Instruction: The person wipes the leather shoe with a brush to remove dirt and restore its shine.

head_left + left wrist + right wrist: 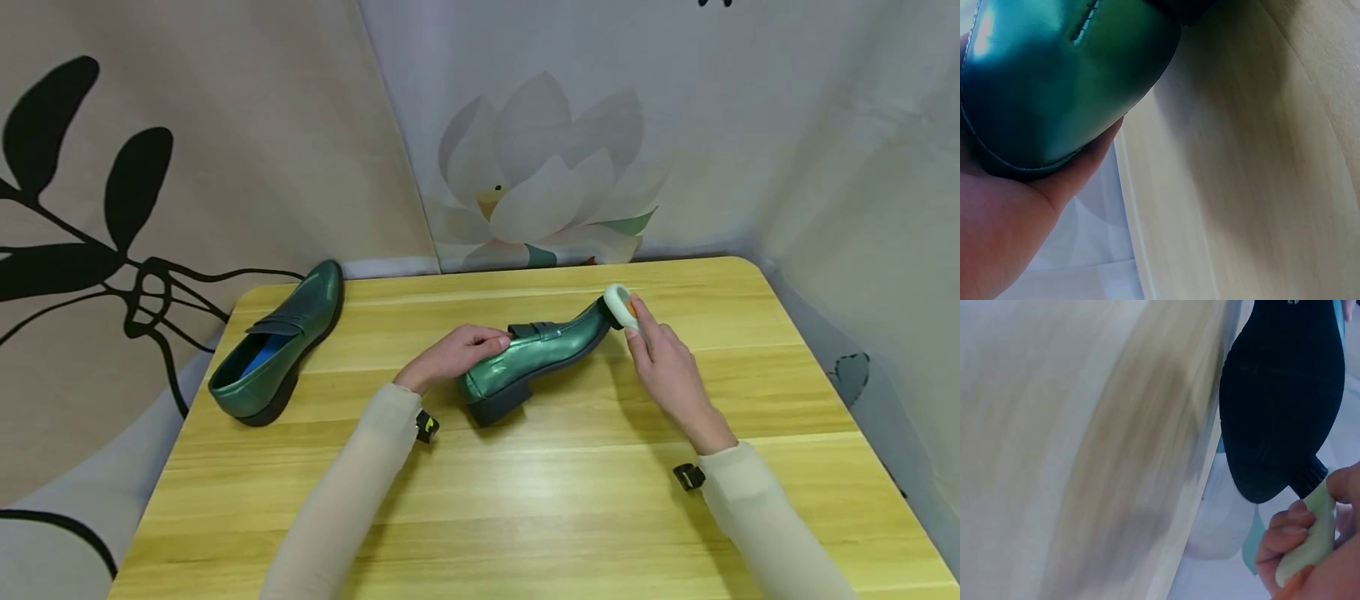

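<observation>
A glossy green loafer (540, 354) with a black sole (1282, 394) is tilted above the table, its toe pointing to the right and raised. My left hand (459, 357) grips it at the opening near the heel; the left wrist view shows the thumb along the shoe's back edge. In my right hand (670, 364) is a pale green shoe brush (619, 305) with dark bristles, pinched between thumb and fingers. The bristles (1308, 478) touch the shoe's toe. A patch of orange shows on the brush near the palm.
The matching green loafer (281, 346) with a blue insole stands upright at the table's left edge. Under both hands is a wooden table (570, 500). Behind it hangs a pale cloth (675, 125) printed with flowers and dark leaves.
</observation>
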The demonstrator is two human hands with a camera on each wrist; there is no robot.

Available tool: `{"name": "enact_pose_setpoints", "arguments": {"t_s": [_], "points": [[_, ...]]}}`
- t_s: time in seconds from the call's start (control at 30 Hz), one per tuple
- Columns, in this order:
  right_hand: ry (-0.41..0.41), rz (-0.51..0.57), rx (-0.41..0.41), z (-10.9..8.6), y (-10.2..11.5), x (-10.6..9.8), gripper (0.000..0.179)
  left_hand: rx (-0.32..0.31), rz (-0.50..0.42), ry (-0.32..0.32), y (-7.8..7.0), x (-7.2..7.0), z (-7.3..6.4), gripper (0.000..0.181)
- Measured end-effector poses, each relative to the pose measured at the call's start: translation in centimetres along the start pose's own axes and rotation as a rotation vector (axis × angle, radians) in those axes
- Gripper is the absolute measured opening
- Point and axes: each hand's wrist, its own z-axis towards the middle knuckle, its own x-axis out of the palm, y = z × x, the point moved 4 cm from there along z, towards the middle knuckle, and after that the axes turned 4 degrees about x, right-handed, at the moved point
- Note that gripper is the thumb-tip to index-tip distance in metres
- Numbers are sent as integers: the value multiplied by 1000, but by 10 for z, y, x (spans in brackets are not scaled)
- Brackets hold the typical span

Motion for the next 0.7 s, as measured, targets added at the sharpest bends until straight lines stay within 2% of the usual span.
{"name": "enact_pose_setpoints", "arguments": {"t_s": [0.07, 0.23, 0.37, 0.53, 0.7], "points": [[-1, 0, -29, -7, 3, 1, 55, -10, -3, 1, 1, 0, 1, 42], [-19, -15, -164, -36, 18, 4, 55, -23, 3, 2, 2, -1, 1, 45], [-10, -43, -235, -53, 27, 5, 57, 19, 28, 12, 0, -1, -1, 43], [-32, -57, -244, -62, 28, 1, 57, 104, 38, 59, -4, 1, -2, 31], [-44, -62, -240, -66, 23, -3, 57, 127, 9, 98, -8, 3, -5, 28]]}}
